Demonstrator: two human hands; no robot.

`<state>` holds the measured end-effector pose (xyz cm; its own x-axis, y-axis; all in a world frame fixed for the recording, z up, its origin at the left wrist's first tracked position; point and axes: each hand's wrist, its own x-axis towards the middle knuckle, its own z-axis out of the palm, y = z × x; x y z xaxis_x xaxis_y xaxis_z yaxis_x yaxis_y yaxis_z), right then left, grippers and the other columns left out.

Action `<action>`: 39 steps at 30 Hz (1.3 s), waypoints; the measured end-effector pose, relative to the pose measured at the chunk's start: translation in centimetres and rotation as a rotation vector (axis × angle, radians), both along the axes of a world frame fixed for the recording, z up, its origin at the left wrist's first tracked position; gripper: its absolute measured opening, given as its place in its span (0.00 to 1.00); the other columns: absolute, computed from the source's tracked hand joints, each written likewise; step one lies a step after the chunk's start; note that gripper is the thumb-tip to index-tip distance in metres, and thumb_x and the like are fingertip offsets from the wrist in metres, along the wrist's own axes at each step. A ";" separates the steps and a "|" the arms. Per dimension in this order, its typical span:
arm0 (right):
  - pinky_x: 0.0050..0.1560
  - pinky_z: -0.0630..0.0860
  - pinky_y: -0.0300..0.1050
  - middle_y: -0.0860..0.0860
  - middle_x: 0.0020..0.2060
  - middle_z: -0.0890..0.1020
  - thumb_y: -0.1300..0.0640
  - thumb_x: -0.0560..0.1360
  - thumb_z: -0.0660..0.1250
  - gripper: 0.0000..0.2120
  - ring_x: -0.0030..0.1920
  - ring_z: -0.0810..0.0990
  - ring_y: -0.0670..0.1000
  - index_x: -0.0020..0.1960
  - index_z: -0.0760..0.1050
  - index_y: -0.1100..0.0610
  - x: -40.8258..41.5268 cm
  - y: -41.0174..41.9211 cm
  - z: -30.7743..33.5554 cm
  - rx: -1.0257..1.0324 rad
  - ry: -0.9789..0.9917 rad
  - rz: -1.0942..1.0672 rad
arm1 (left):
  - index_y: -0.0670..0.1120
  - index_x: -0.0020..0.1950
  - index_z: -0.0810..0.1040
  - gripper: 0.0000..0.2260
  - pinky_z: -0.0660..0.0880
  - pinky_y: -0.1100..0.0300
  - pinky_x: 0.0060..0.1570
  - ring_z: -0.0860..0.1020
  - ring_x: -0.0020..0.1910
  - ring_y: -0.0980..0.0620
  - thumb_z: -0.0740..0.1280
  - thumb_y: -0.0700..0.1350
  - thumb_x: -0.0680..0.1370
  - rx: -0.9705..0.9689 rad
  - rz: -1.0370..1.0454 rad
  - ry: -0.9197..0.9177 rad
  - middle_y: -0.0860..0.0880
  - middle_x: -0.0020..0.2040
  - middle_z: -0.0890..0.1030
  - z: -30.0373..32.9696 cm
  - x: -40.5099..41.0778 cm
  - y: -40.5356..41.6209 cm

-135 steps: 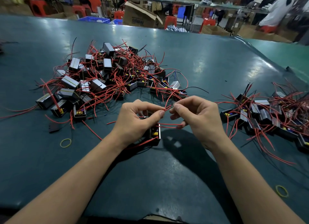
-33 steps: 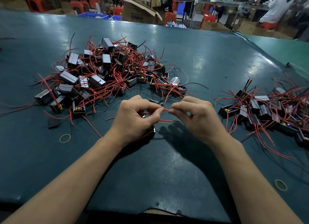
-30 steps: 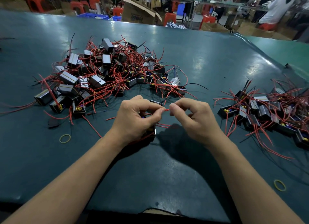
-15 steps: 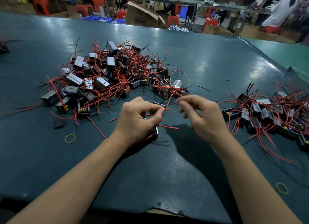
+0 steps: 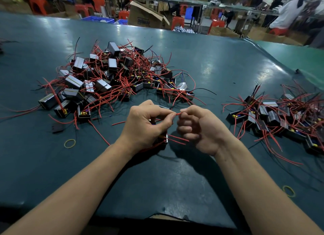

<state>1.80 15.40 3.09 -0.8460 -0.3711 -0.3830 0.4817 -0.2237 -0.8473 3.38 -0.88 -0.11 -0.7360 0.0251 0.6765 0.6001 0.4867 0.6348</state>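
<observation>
Yellow rubber band [image 5: 69,143]: lay flat on the dark green table [image 5: 157,182], in front of the large heap's left part and apart from it.
Large heap [image 5: 112,80]: black boxes tangled in red leads, some boxes wrapped with thin bands.
Left hand [image 5: 145,124]: in front of the large heap's right end; lower fingers were curled round the black box, while thumb and forefinger pinched the red wire.
Black box [image 5: 163,139]: gripped under the left hand, near the large heap's right end on its front side; only one corner showed, with two red leads sticking out to the right.
Red wire [image 5: 178,114]: a short stretch spanned the gap between the two hands.
Right hand [image 5: 199,129]: just right of the left hand, fingers curled tight, thumb and forefinger nipping the wire's end.
Small heap [image 5: 277,115]: more boxes and leads, well right of the large heap.
Second yellow band [image 5: 288,191]: far right of the large heap, towards the table's near edge.
</observation>
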 end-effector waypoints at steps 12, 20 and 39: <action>0.47 0.72 0.44 0.52 0.42 0.80 0.55 0.77 0.65 0.05 0.42 0.77 0.53 0.46 0.77 0.56 1.0 1.0 3.2 1.003 1.150 -0.782 | 0.47 0.47 0.83 0.08 0.70 0.69 0.32 0.73 0.29 0.59 0.65 0.39 0.80 0.621 0.066 -0.294 0.52 0.35 0.82 0.1 -1.6 -2.2; 0.49 0.69 0.50 0.57 0.53 0.76 0.62 0.76 0.60 0.09 0.56 0.72 0.60 0.54 0.74 0.60 3.0 -6.8 -1.8 1.544 1.266 0.302 | 0.47 0.41 0.81 0.11 0.64 0.66 0.26 0.68 0.23 0.59 0.63 0.42 0.81 0.752 0.285 -0.174 0.55 0.27 0.79 0.4 -2.2 -3.6; 0.31 0.76 0.51 0.55 0.33 0.78 0.57 0.74 0.71 0.12 0.36 0.78 0.59 0.34 0.76 0.60 -0.9 1.0 -3.2 1.263 1.422 -0.227 | 0.43 0.44 0.83 0.07 0.74 0.54 0.38 0.77 0.34 0.46 0.66 0.43 0.77 -0.184 0.293 0.118 0.49 0.37 0.82 -0.3 -1.2 -1.9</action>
